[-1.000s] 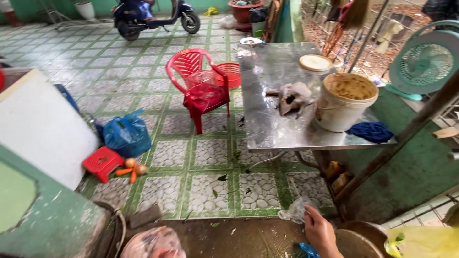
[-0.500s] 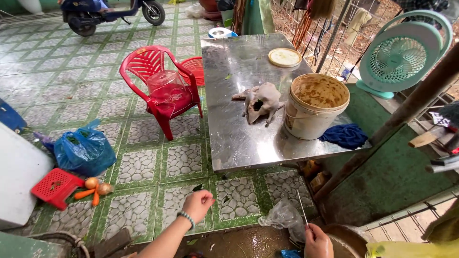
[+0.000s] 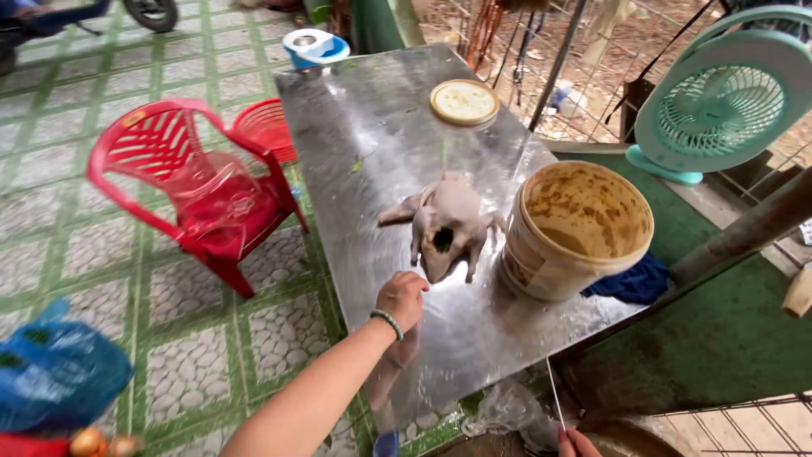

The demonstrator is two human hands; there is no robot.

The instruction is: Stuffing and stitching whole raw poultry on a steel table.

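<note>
A plucked whole chicken (image 3: 446, 225) lies on the steel table (image 3: 381, 144). My left hand (image 3: 402, 299) reaches over the table's near part, fingers curled, just short of the bird and holding nothing that I can see. A green bead bracelet circles that wrist. My right hand (image 3: 577, 443) shows only as fingertips at the bottom edge, pinching a thin pale stick (image 3: 554, 396) that points upward. A cream bucket (image 3: 577, 228) of brown paste stands right of the chicken.
The bucket's round lid (image 3: 464, 101) lies at the table's far end. A blue cloth (image 3: 630, 281) sits by the bucket. Red plastic chairs (image 3: 199, 199) stand left of the table. A teal fan (image 3: 726, 97) is at right, a blue bag (image 3: 55, 372) at lower left.
The view has come much closer to the table. My left hand has risen from below the table edge toward the chicken. My right hand stays low at the bottom edge.
</note>
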